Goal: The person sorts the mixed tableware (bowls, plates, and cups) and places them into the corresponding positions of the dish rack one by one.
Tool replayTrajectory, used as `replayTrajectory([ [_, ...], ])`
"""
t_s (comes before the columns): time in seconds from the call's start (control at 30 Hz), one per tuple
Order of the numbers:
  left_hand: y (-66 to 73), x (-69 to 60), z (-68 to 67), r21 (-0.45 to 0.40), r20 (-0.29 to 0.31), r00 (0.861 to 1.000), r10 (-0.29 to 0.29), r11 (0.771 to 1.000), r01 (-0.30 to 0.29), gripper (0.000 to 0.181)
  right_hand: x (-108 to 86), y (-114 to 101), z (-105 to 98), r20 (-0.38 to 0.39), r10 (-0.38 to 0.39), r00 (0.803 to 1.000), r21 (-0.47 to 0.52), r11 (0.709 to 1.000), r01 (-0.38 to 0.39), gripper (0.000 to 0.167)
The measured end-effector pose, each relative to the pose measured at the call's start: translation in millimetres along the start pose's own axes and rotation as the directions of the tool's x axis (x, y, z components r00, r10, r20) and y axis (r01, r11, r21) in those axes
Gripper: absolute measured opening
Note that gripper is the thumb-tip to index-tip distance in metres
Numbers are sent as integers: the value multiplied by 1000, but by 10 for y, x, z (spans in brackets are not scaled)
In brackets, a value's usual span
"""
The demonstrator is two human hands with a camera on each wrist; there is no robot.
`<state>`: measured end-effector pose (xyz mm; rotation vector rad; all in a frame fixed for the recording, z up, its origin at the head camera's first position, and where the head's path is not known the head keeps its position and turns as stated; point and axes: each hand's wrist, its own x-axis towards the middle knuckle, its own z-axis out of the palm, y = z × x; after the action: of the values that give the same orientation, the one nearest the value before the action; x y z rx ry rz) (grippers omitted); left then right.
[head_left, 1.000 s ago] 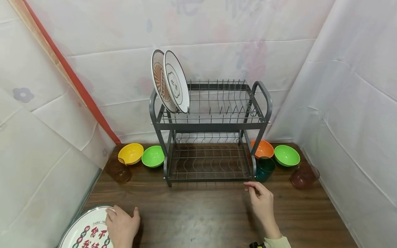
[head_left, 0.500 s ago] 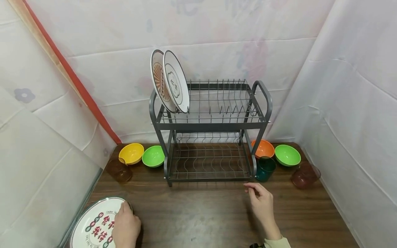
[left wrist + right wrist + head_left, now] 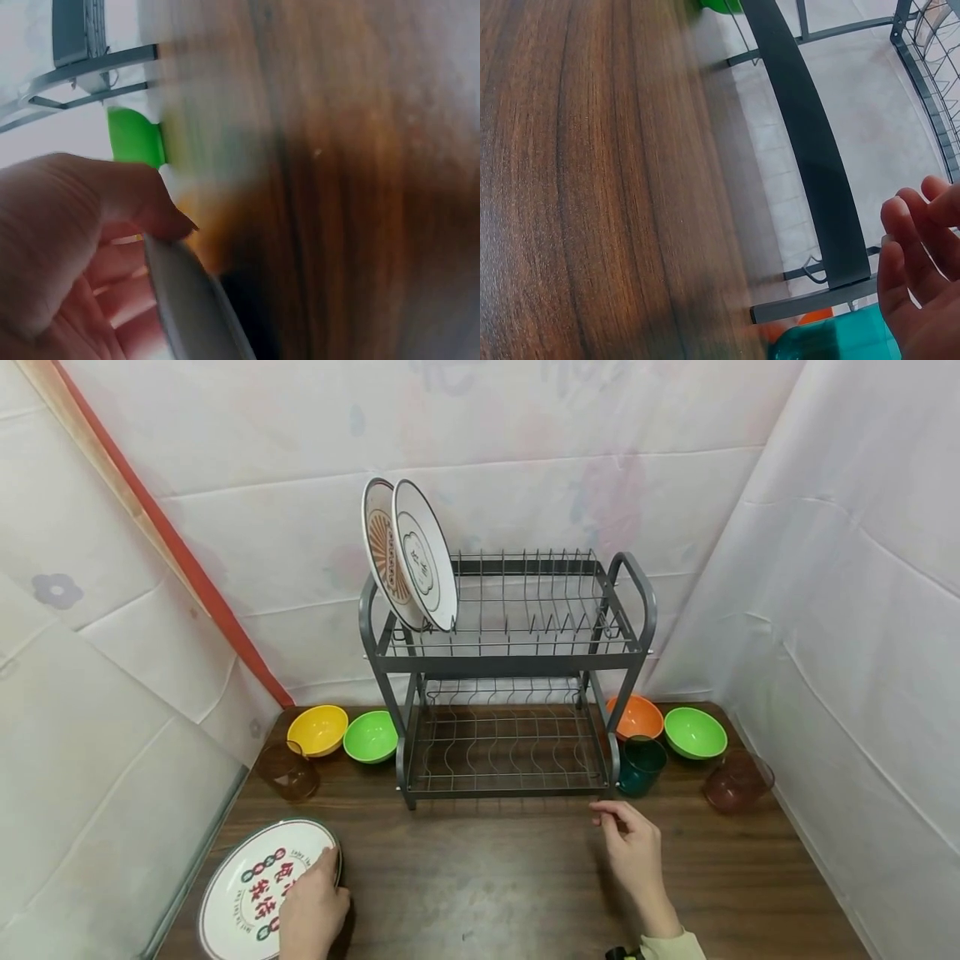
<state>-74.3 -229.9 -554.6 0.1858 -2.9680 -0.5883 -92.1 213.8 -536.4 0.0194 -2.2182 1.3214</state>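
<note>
A white plate (image 3: pixel 240 870) with a green rim and red lettering is at the table's front left. My left hand (image 3: pixel 313 906) grips its right edge, thumb on one face and fingers on the other in the left wrist view, where the plate's rim (image 3: pixel 184 300) shows edge-on. In front of the rack's right end hovers my right hand (image 3: pixel 630 856), fingers loosely curled around nothing. Two patterned plates, a brown-patterned one (image 3: pixel 384 547) and a white one (image 3: pixel 427 560), stand on edge at the left of the upper tier of the dark dish rack (image 3: pixel 517 668).
Left of the rack are a yellow bowl (image 3: pixel 318 731), a green bowl (image 3: pixel 371 737) and a brown glass (image 3: pixel 288 772). To its right sit an orange bowl (image 3: pixel 640 718), another green bowl (image 3: pixel 695 732), a teal glass (image 3: pixel 641 768) and a reddish glass (image 3: pixel 738 783). White cloth hangs around the table.
My left hand has taken hold of the white plate's right edge. The plate has shifted right and away from the front edge. My right hand has stayed in place.
</note>
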Motion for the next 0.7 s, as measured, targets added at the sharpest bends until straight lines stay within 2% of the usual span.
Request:
replayTrajectory([
  [0.13,24,-4,-98,-28,1,998,69,997,-69,55,-1,-11,-1,8,-1,1000,-4,1000,1,27],
  [0.2,41,1,-130,-37,-38,994,101,994,-103,50,1,-17,-1,14,-4,1000,-10,1000,4,26],
  [0.27,59,-1,-150,-43,-102,985,139,989,-144,45,2,-25,1,18,-1,1000,-14,1000,2,25],
  [0.4,83,-17,-174,-37,-230,950,212,973,-226,37,-11,-32,20,19,16,1000,-16,1000,-16,26],
  [0.57,113,-48,-216,-25,-317,913,258,960,-280,34,-26,-40,39,22,27,999,-11,1000,-27,26],
  [0.7,123,-59,-246,-32,-393,873,289,945,-327,36,-29,-66,53,73,51,996,-58,997,-47,23],
])
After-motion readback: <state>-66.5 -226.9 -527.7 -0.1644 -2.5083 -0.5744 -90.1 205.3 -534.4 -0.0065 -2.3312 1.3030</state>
